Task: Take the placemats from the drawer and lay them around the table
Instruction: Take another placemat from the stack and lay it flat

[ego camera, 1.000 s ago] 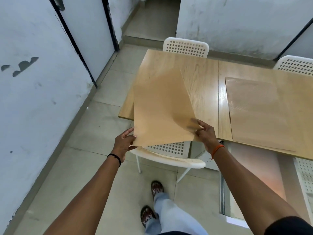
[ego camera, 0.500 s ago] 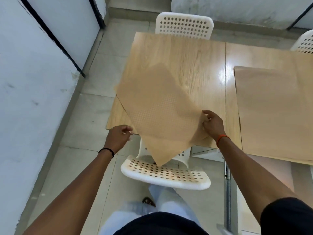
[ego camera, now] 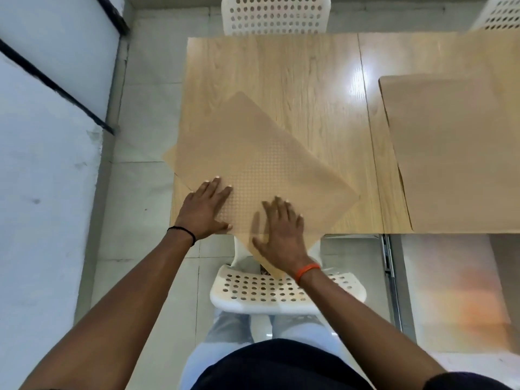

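A white plastic chair (ego camera: pixel 287 291) with a round-holed seat stands pushed in at the near edge of the wooden table (ego camera: pixel 295 71), right between the person and the tabletop, and both arms reach over it. Two more white holed chairs (ego camera: pixel 274 15) stand at the far side, and a painted wall (ego camera: pixel 42 192) runs close along the left. The table is pale, glossy wood grain. A thin tan placemat (ego camera: pixel 261 159), rectangular with a fine dotted texture, lies turned cornerwise on the near left part of the table, its left and near corners hanging past the edges. The left hand (ego camera: pixel 204 211) and the right hand (ego camera: pixel 280 229) press flat on its near part, fingers straight and spread. A second placemat (ego camera: pixel 455 153) lies squarely to the right.
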